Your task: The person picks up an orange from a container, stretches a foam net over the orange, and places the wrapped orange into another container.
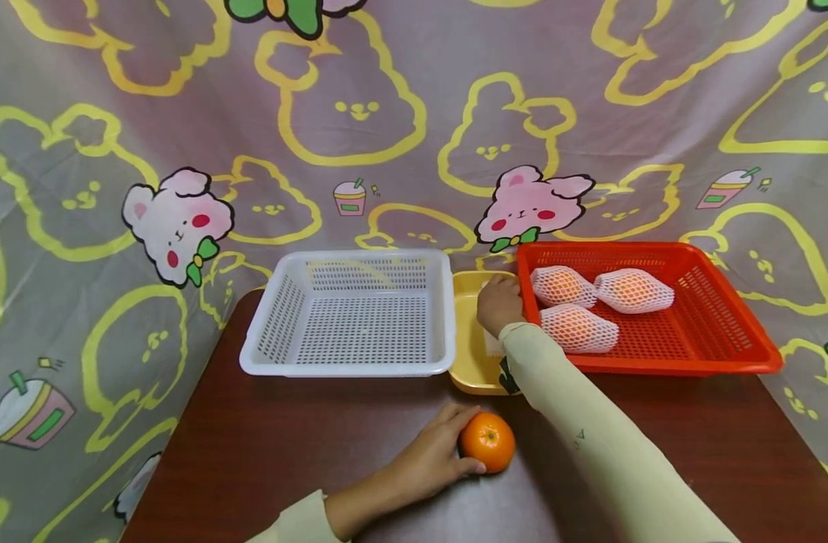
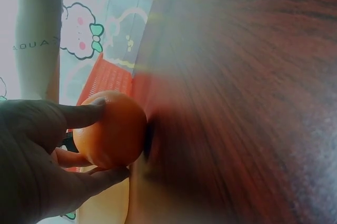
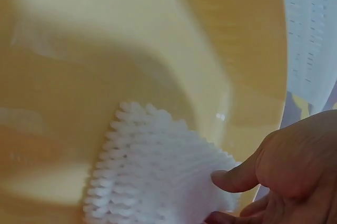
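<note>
A bare orange is at the front middle of the table, and my left hand grips it from its left side. In the left wrist view, thumb and fingers curve round the orange. My right hand reaches into the yellow tray between the two baskets. There it pinches one end of a flattened white foam net sleeve, thumb on top and fingers beneath. Part of the sleeve is hidden by the hand and forearm in the head view.
A white slotted basket stands left of the tray. To its right, a red basket holds three oranges in foam nets. A patterned cloth hangs behind the brown table. My right forearm crosses over the table's front right.
</note>
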Action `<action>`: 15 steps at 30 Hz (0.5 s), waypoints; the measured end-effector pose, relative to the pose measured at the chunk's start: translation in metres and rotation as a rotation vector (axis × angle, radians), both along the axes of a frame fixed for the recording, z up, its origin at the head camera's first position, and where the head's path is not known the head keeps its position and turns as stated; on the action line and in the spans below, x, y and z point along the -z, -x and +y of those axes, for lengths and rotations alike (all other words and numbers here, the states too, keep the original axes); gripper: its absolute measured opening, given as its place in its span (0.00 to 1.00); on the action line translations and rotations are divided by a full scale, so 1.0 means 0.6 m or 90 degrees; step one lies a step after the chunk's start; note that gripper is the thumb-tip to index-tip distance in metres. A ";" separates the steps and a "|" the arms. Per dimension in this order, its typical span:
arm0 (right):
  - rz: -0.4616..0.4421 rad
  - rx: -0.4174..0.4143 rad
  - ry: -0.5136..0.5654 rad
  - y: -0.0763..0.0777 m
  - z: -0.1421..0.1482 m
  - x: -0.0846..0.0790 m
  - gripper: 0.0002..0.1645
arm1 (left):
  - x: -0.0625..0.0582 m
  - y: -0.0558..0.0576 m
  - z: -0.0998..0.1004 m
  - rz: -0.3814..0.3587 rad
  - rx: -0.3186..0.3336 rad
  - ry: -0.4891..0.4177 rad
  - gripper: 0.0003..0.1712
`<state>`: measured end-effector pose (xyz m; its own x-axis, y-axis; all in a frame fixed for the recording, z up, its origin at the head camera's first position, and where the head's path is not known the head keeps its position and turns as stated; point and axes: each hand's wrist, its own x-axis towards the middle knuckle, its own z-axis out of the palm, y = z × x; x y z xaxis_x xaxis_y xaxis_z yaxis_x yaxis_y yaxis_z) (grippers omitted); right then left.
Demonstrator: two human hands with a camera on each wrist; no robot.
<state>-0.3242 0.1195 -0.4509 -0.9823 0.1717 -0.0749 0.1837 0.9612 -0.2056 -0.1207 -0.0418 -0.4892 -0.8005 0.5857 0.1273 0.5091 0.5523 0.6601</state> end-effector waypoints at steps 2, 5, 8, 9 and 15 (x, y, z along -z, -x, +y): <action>0.011 0.010 0.002 0.001 0.001 0.002 0.34 | -0.001 0.000 0.000 0.001 0.005 0.000 0.46; 0.024 0.015 0.020 0.003 0.005 0.000 0.35 | -0.003 0.001 0.000 0.005 0.011 0.001 0.46; 0.019 -0.006 0.036 0.005 0.010 -0.007 0.32 | -0.002 0.003 0.000 0.013 0.017 0.000 0.46; 0.016 -0.022 0.035 0.004 0.012 -0.011 0.29 | -0.002 0.003 0.000 0.015 0.020 -0.001 0.46; -0.037 -0.143 0.065 -0.003 0.028 -0.052 0.10 | -0.004 0.008 0.002 -0.009 0.025 0.008 0.48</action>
<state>-0.3224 0.1364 -0.4196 -0.9885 -0.0617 -0.1384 -0.0177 0.9541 -0.2990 -0.1255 -0.0408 -0.4865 -0.7785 0.6181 0.1091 0.5214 0.5403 0.6605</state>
